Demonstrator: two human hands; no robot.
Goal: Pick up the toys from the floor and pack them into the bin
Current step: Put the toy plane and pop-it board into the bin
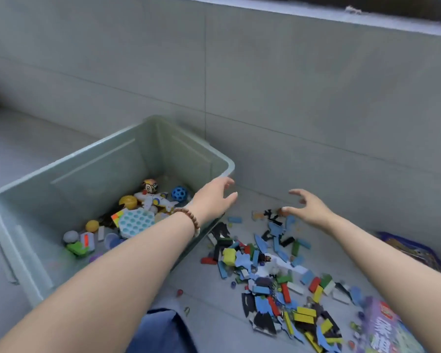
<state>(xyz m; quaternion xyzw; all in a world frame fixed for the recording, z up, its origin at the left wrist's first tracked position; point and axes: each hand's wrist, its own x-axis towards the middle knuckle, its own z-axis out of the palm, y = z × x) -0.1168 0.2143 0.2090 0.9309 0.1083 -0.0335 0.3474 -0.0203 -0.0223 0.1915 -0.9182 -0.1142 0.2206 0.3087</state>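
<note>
A pale green plastic bin (46, 174) stands on the floor at left. Inside it lie balls, a honeycomb popper (136, 221), a colour cube and a figure toy. To the right of the bin a heap of coloured blocks and puzzle pieces (278, 276) covers the floor. My left hand (215, 197), with a bead bracelet on the wrist, hovers over the bin's right corner with its fingers spread and nothing in it. Over the far end of the heap, my right hand (307, 207) hangs with fingers spread and loosely curved, also holding nothing.
A grey tiled wall (290, 98) rises right behind the bin and the heap. A purple toy box (382, 327) lies at the lower right, and a second purple box (413, 250) sits by my right forearm. My blue-clad knee (161, 332) is at the bottom.
</note>
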